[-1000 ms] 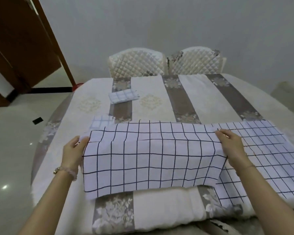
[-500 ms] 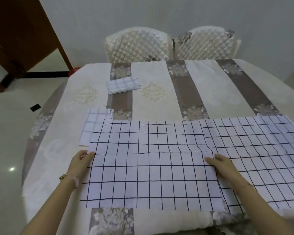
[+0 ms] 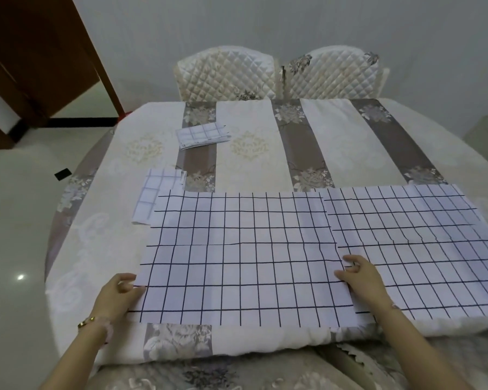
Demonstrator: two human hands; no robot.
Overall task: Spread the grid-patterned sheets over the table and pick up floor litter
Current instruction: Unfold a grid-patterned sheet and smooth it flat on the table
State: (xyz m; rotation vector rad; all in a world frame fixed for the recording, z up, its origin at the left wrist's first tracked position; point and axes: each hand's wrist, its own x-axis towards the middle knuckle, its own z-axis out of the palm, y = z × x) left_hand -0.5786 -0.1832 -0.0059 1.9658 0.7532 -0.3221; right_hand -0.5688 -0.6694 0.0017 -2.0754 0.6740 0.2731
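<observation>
Your left hand [image 3: 119, 291] pinches the middle sheet [image 3: 237, 257] at its left edge; your right hand [image 3: 361, 277] pinches the right edge. The sheet lies flat on the surface [image 3: 344, 153], long axis running hand to hand. The folded sheet [image 3: 157, 198] sits ahead-left, nearer your left hand.

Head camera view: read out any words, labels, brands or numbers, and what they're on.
No readable text anywhere.
The white sheets with black grid lines carry only lines; the cream-and-brown floral tablecloth only patterns; the small black floor scrap is too small to tell.
</observation>
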